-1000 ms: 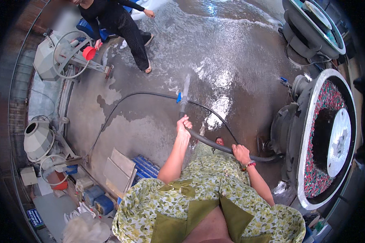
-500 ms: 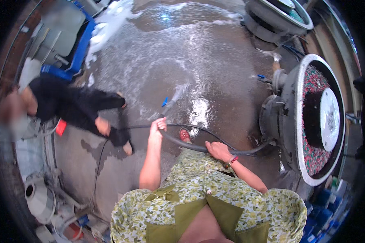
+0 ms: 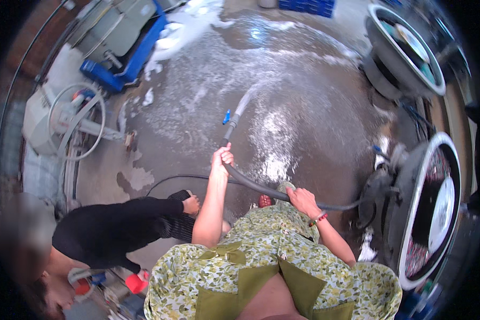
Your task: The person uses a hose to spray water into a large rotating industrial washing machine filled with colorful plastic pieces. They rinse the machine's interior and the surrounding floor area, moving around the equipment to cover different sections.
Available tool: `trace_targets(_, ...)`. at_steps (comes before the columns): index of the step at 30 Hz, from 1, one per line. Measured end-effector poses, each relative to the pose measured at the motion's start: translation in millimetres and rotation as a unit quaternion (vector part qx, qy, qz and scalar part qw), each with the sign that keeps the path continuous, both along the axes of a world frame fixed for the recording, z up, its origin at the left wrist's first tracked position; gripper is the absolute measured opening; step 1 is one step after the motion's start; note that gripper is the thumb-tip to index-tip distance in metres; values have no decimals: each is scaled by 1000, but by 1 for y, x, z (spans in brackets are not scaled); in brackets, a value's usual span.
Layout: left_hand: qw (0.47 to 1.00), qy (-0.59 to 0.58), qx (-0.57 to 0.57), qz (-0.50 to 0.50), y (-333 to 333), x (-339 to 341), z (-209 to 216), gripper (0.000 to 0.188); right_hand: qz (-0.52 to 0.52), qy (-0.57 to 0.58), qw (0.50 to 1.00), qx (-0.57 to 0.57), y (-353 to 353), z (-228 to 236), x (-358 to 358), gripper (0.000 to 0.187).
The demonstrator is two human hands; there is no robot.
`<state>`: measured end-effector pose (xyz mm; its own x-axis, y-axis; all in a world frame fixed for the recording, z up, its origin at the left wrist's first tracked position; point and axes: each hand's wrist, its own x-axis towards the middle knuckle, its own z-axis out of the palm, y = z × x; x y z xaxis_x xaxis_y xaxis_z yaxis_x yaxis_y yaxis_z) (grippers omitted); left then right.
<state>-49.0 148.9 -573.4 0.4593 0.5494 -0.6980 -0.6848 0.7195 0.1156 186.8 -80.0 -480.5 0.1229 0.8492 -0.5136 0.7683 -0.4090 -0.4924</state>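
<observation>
both hands are clamped on one dark hose (image 3: 250,184): the left hand (image 3: 220,158) wraps it up front, just behind the grey nozzle (image 3: 230,129), and the right hand (image 3: 302,201) closes round it further back, close to the body. that split looks sensible for steering, the front hand aiming and the rear one taking the hose's weight and pull. the hose runs from about four o'clock, near the big round machine (image 3: 429,213) at three o'clock, across the person's front and up to the nozzle just above centre, which points toward twelve. a jet of water (image 3: 248,98) leaves it and lands on the wet, foamy concrete floor (image 3: 304,106), so the hose is held low and tilted forward, likely to push suds away from the feet. a small blue lever (image 3: 226,116) sticks out at the nozzle. a red bracelet (image 3: 319,218) sits on the right wrist. a second round machine (image 3: 402,48) stands at one o'clock, making two in all. at ten o'clock is a grey unit with a looped tube (image 3: 69,120), and at eleven a blue-framed cart (image 3: 125,53). one other person in black (image 3: 112,232) bends low at eight o'clock, one hand down by the floor, well clear of the spray. a thin black cable (image 3: 170,178) curves across the floor beside them.
</observation>
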Motion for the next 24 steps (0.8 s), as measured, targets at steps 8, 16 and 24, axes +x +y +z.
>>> trace_targets(8, 983, 50, -65, 164, -12, -61, -55, 8, 159, 8, 985, -64, 87, -60, 10, 61)
trace_targets(16, 904, 104, -147, 389, -58, -77, -85, 15, 410, -11, 909, -70, 199, -127, 23, 44)
trace_targets(24, 878, 59, -101, 463, -26, -31, -79, 20, 410, -43, 908, -78, 288, -103, 47, 52)
